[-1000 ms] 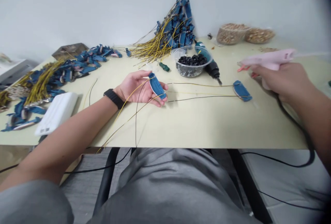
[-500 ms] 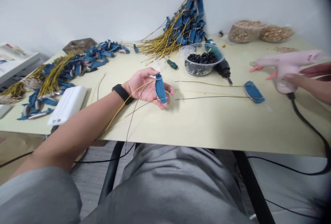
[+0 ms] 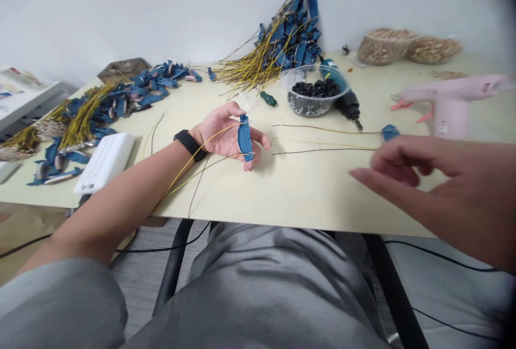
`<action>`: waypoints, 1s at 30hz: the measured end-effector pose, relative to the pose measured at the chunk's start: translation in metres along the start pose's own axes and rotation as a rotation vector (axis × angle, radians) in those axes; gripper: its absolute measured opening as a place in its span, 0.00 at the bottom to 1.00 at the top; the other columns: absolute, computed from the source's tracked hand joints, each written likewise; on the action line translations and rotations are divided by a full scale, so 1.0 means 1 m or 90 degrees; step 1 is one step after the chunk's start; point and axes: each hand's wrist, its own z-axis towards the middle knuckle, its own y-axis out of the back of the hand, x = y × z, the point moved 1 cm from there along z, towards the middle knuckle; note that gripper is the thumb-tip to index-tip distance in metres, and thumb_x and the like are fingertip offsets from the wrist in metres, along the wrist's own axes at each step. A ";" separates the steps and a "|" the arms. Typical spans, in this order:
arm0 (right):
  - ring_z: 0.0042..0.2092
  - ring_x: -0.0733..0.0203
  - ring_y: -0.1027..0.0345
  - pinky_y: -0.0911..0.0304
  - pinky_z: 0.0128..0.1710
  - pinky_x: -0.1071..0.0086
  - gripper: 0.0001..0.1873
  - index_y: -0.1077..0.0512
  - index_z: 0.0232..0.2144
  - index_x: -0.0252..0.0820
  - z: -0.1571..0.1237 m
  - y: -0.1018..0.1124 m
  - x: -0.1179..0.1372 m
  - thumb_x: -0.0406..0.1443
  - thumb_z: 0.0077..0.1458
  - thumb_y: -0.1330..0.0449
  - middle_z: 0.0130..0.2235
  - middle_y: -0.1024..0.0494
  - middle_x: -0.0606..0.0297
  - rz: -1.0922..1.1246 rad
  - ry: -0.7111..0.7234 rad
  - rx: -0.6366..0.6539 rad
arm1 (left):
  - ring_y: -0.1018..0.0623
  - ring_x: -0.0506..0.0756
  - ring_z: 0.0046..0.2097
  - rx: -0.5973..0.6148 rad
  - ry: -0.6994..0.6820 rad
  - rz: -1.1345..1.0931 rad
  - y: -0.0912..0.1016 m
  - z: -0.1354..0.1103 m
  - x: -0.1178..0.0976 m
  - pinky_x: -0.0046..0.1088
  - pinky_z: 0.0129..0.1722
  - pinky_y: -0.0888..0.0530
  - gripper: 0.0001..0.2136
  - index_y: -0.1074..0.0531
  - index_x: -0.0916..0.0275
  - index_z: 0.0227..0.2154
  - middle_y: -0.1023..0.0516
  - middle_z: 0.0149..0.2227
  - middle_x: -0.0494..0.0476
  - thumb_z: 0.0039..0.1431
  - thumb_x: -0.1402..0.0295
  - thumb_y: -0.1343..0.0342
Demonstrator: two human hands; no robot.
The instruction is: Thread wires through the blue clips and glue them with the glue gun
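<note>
My left hand (image 3: 228,134), wearing a black wristband, holds a curved blue piece with wires (image 3: 244,139) upright between thumb and fingers. Yellow and black wires trail from it toward the table's front edge. My right hand (image 3: 419,177), somewhat blurred, hovers over the right side of the table, holding nothing. Its fingers curl loosely and the thumb stands apart from them. Partly hidden behind it lies a second blue piece (image 3: 389,133), its wires stretched out to the left. Beyond that hand stands a pink glue gun (image 3: 449,101).
A clear tub (image 3: 316,93) of small black parts sits beside a dark power tool (image 3: 347,104) and a green-handled tool (image 3: 268,99). Piles of wired blue pieces (image 3: 298,31) rest at the back and left. A white box-like device (image 3: 105,163) lies left; bags (image 3: 385,48) stand back right.
My right hand has let go of the glue gun and come left and nearer, in front of the second blue piece. My left hand has turned its piece slightly.
</note>
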 end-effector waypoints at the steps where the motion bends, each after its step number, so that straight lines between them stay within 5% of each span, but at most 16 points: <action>1: 0.28 0.51 0.39 0.48 0.34 0.53 0.15 0.21 0.31 0.56 0.014 0.000 0.023 0.49 0.64 0.22 0.28 0.26 0.62 0.032 0.061 0.004 | 0.06 0.79 0.49 -0.009 0.004 0.008 0.001 0.000 0.000 0.56 0.63 0.12 0.45 0.14 0.64 0.53 0.12 0.33 0.73 0.58 0.26 0.50; 4: 0.26 0.58 0.37 0.51 0.29 0.59 0.11 0.15 0.30 0.51 0.058 -0.006 0.072 0.35 0.64 0.20 0.24 0.26 0.67 0.141 0.153 0.088 | 0.06 0.78 0.46 -0.007 0.000 0.020 0.004 0.000 0.001 0.56 0.59 0.11 0.48 0.15 0.66 0.55 0.10 0.36 0.75 0.58 0.24 0.49; 6: 0.25 0.61 0.39 0.51 0.27 0.61 0.11 0.12 0.31 0.48 0.084 -0.017 0.090 0.28 0.65 0.22 0.23 0.26 0.68 0.201 0.105 0.155 | 0.06 0.78 0.46 0.017 -0.016 0.016 0.004 0.001 0.002 0.55 0.58 0.11 0.48 0.16 0.66 0.57 0.08 0.41 0.77 0.58 0.24 0.47; 10: 0.23 0.66 0.49 0.57 0.25 0.62 0.12 0.11 0.31 0.46 0.111 -0.046 0.103 0.31 0.69 0.22 0.22 0.32 0.71 0.363 0.033 0.258 | 0.06 0.79 0.47 0.028 -0.032 -0.006 0.001 0.002 0.002 0.59 0.63 0.11 0.44 0.16 0.65 0.57 0.07 0.43 0.77 0.57 0.28 0.45; 15: 0.26 0.67 0.42 0.53 0.26 0.64 0.13 0.12 0.30 0.43 0.110 -0.073 0.106 0.33 0.70 0.20 0.29 0.19 0.63 0.532 -0.010 0.312 | 0.06 0.83 0.54 -0.003 -0.042 0.007 -0.004 0.002 0.000 0.66 0.69 0.15 0.43 0.13 0.63 0.48 0.08 0.38 0.75 0.59 0.27 0.50; 23: 0.26 0.67 0.44 0.53 0.26 0.65 0.16 0.14 0.30 0.44 0.109 -0.077 0.108 0.39 0.68 0.17 0.28 0.22 0.66 0.555 -0.022 0.287 | 0.07 0.84 0.58 -0.047 -0.025 -0.007 -0.006 0.003 -0.001 0.69 0.70 0.16 0.46 0.13 0.64 0.53 0.06 0.45 0.78 0.59 0.27 0.53; 30: 0.26 0.67 0.41 0.52 0.26 0.64 0.18 0.17 0.28 0.44 0.109 -0.084 0.109 0.38 0.65 0.16 0.28 0.21 0.65 0.553 -0.015 0.276 | 0.07 0.83 0.60 -0.048 -0.019 0.005 -0.008 0.004 -0.003 0.64 0.70 0.15 0.43 0.14 0.64 0.52 0.07 0.40 0.77 0.60 0.30 0.54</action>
